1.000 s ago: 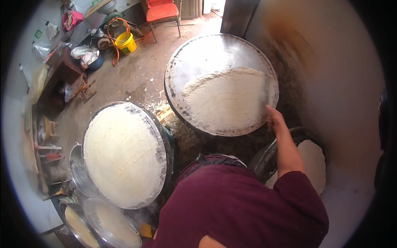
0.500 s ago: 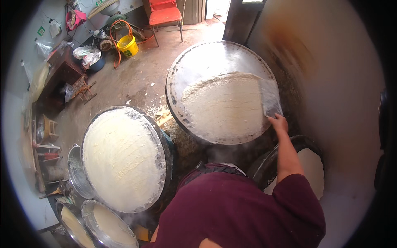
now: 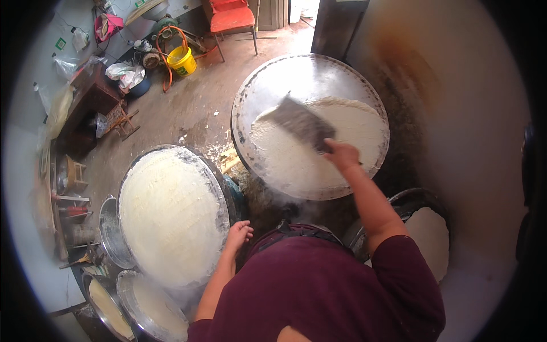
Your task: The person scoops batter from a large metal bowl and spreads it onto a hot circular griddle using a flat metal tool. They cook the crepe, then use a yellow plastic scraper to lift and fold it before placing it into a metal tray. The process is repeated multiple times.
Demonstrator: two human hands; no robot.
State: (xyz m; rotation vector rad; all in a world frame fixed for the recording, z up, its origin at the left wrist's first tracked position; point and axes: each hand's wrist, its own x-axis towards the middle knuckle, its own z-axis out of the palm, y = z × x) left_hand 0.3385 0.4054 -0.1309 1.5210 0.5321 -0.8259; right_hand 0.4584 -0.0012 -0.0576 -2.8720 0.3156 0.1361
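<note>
My right hand [image 3: 342, 155] grips a flat, broad scraper [image 3: 302, 122] by its near end. The blade is motion-blurred and slants over the left part of pale batter [image 3: 356, 128] on a large round griddle [image 3: 273, 80]. Whether the blade touches the batter cannot be told. The batter covers the griddle's near and middle area, while bare metal shows at the far side. My left hand [image 3: 239, 233] is beside my waist, fingers loosely bent, with nothing seen in it. It is nearest a second round griddle [image 3: 219, 196], covered by a pale sheet [image 3: 171, 216].
Metal basins of batter [image 3: 151, 308] stand at the lower left. A dark-rimmed vat of batter [image 3: 427, 239] is close on my right, beside the wall [image 3: 473, 171]. Farther off are a yellow bucket [image 3: 182, 61], an orange hose [image 3: 165, 74] and a red chair [image 3: 232, 20].
My right hand has swung the scraper leftward from the griddle's right edge to over its left part. My left hand has come into view beside my waist.
</note>
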